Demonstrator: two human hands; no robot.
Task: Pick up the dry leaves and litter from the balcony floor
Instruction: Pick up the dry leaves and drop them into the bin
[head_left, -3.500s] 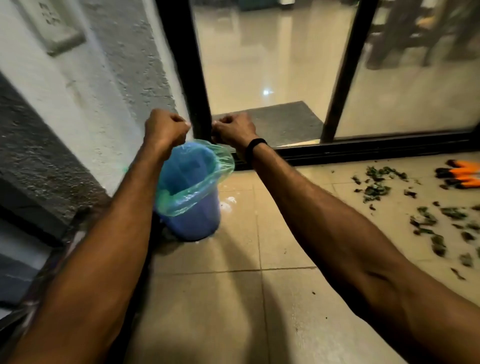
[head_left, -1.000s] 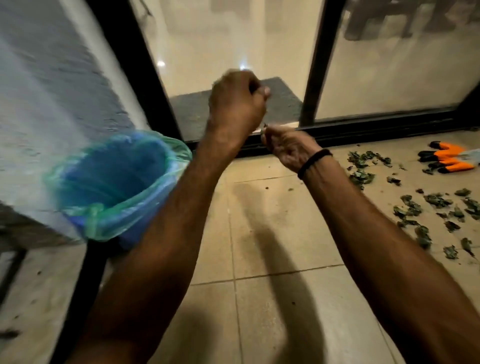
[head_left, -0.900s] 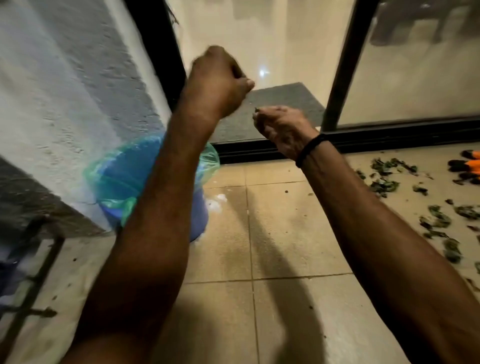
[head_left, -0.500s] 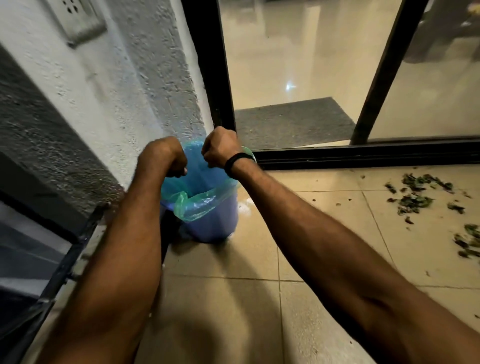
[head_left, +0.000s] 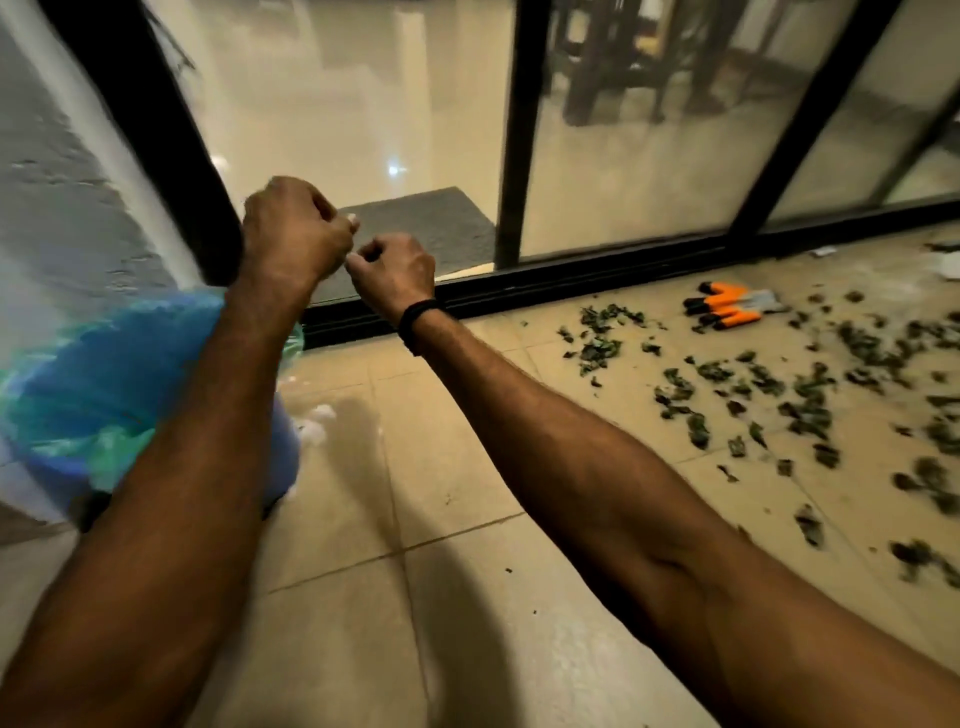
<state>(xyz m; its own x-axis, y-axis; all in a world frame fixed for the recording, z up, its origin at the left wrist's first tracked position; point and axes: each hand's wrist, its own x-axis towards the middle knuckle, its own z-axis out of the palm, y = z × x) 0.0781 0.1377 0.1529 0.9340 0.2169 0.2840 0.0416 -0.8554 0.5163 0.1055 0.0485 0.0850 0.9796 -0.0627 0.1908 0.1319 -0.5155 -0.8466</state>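
Dry green leaves (head_left: 779, 384) lie scattered over the tan floor tiles on the right. A blue bucket (head_left: 104, 384) lined with a green plastic bag stands at the left by the wall, blurred and partly hidden by my left forearm. My left hand (head_left: 293, 234) and my right hand (head_left: 395, 273) are raised close together, above and to the right of the bucket. The fingers of both are curled into loose fists, and I see nothing held in either. My right wrist wears a black band.
A pair of orange, black and grey gloves (head_left: 727, 306) lies by the black sliding-door track (head_left: 571, 275). White litter scraps (head_left: 950, 265) sit at the far right, white specks (head_left: 317, 421) beside the bucket. A rough wall rises at the left. A grey mat (head_left: 415, 223) lies behind the glass.
Half a second ago both hands gripped the bag's rim over the bucket. Now they are off the bag, raised and to its right; the view has swung right, showing more leaves and the gloves.
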